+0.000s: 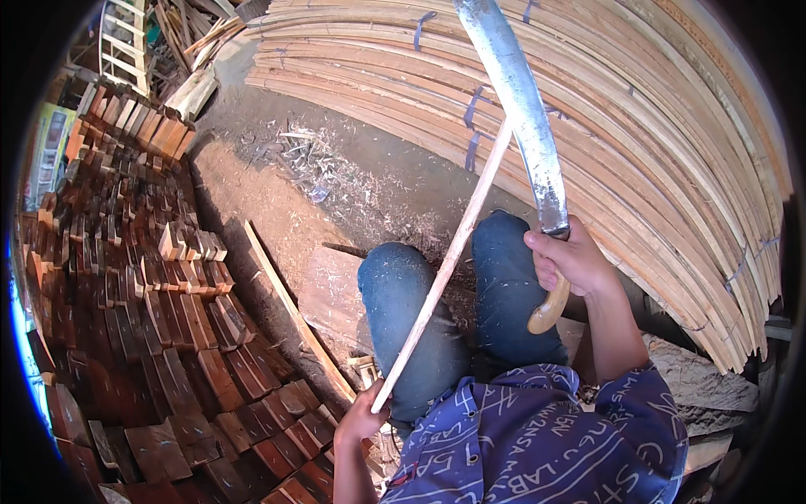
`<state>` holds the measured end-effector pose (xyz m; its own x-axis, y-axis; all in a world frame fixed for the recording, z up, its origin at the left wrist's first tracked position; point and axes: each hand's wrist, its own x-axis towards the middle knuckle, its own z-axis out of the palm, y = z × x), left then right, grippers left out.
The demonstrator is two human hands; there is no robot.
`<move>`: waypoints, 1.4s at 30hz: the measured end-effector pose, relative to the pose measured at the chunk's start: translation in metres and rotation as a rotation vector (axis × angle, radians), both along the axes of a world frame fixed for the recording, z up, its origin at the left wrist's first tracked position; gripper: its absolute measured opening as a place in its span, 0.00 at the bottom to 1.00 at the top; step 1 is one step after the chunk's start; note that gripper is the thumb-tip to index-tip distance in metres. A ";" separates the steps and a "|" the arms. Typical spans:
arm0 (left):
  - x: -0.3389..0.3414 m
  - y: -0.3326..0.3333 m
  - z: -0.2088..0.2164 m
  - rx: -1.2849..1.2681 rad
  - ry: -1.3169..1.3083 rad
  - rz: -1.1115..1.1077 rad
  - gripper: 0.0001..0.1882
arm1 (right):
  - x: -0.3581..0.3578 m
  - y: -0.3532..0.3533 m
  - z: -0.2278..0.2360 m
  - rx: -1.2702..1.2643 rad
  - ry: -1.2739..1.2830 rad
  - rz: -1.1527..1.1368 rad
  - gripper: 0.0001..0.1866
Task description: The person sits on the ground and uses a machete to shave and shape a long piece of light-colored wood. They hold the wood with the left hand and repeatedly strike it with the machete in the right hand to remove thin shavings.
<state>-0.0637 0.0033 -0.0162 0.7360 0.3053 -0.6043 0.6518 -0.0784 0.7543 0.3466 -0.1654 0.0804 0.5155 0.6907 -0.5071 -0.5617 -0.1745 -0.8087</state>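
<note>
My right hand is closed round the pale wooden handle of a machete. Its long, slightly curved steel blade points up and away from me. Near my left knee, my left hand grips the lower end of a slim, pale wooden stick. The stick slants up to the right across my legs, and its far end meets the blade's left edge in the picture; whether they touch I cannot tell. Wood shavings speckle my blue trousers.
Stacked dark and reddish wood blocks fill the left side. Long pale wooden strips, tied in bundles, lie across the far and right sides. Shavings litter the ground ahead. A narrow plank lies left of my legs.
</note>
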 end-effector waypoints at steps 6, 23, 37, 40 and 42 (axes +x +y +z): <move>-0.001 0.003 0.003 0.003 0.057 -0.017 0.16 | -0.040 -0.002 -0.012 -0.244 -0.125 0.464 0.14; -0.001 -0.003 0.000 0.038 0.017 -0.007 0.17 | -0.066 0.017 -0.062 -0.007 0.000 0.274 0.12; 0.012 -0.027 0.010 0.189 0.018 0.075 0.18 | -0.057 0.003 -0.035 -0.443 -1.359 -0.164 0.14; 0.008 -0.027 -0.008 0.176 -0.087 0.079 0.17 | -0.077 -0.005 -0.020 -0.385 -1.174 -0.158 0.13; 0.007 -0.026 -0.012 0.133 -0.148 0.102 0.16 | -0.088 -0.006 -0.021 -0.311 -1.226 -0.171 0.13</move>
<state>-0.0566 -0.0228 -0.0284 0.7746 0.4529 -0.4414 0.5446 -0.1230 0.8296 0.2585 -0.1714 0.0590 0.8289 0.5079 0.2343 0.4867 -0.4487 -0.7495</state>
